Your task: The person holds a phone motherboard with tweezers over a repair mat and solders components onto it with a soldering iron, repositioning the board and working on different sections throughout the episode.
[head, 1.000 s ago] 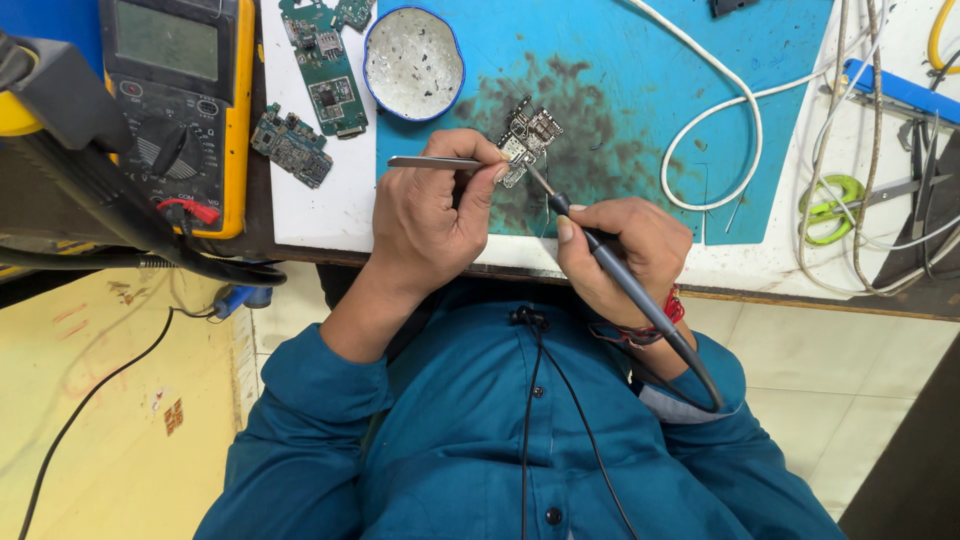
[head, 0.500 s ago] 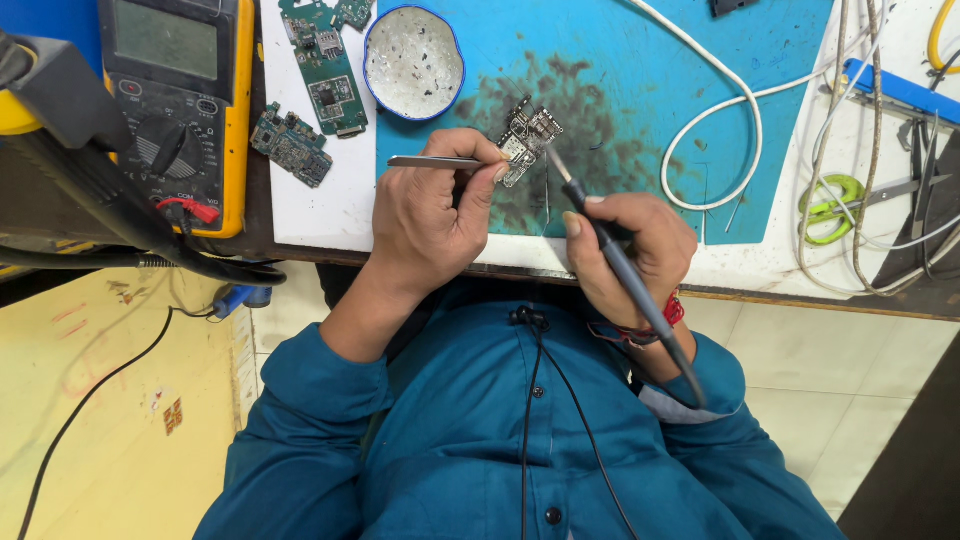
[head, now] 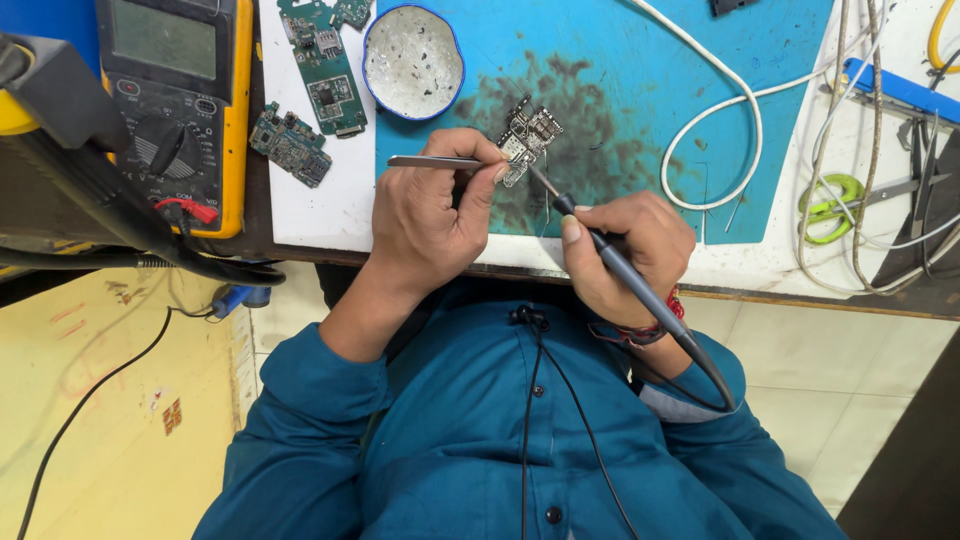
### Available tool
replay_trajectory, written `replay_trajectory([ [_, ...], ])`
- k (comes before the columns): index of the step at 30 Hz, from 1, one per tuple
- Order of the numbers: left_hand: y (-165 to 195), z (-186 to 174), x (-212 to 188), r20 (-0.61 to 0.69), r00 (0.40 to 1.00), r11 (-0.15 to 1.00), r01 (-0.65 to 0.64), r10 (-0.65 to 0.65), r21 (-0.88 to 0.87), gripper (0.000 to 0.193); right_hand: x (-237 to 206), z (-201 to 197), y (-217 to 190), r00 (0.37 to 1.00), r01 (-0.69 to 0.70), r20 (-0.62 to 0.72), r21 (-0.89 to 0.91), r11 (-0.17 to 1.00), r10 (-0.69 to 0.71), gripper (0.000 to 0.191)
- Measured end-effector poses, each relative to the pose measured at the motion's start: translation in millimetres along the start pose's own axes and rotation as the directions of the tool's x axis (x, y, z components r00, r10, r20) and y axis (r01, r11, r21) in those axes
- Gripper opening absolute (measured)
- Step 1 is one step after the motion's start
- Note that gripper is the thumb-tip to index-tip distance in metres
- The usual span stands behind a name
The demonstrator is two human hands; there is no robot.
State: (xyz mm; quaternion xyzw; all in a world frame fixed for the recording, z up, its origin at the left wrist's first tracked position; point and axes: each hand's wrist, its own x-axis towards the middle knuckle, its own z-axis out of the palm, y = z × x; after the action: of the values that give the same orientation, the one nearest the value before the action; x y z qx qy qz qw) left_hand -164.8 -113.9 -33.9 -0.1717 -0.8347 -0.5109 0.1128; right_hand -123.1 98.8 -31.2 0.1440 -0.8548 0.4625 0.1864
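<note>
My left hand pinches metal tweezers and steadies a small circuit board over the scorched blue mat. My right hand grips a dark soldering iron like a pen. Its thin tip touches the lower edge of the board. The iron's cord runs back past my right wrist over the blue sleeve. Both hands rest at the near edge of the bench.
A yellow multimeter lies at the left. Two green circuit boards and a round white dish sit behind my left hand. A white cable, green-handled scissors and more wires lie to the right.
My right hand shifts very slightly with the iron. The tip stays at the board and my left hand holds still.
</note>
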Motion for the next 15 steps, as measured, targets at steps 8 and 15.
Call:
replay_trajectory([
  [8,-0.6,-4.0,5.7,0.001,1.000,1.000,-0.019,0.019,-0.002,0.014,6.4,1.4,-2.8,1.000,-0.009,0.010,0.003,1.000,0.009,0.014],
  [15,-0.2,-3.7,4.5,0.003,1.000,1.000,-0.012,0.012,-0.003,0.014,6.9,1.2,-3.2,1.000,-0.003,0.019,-0.007,1.000,0.003,0.014],
])
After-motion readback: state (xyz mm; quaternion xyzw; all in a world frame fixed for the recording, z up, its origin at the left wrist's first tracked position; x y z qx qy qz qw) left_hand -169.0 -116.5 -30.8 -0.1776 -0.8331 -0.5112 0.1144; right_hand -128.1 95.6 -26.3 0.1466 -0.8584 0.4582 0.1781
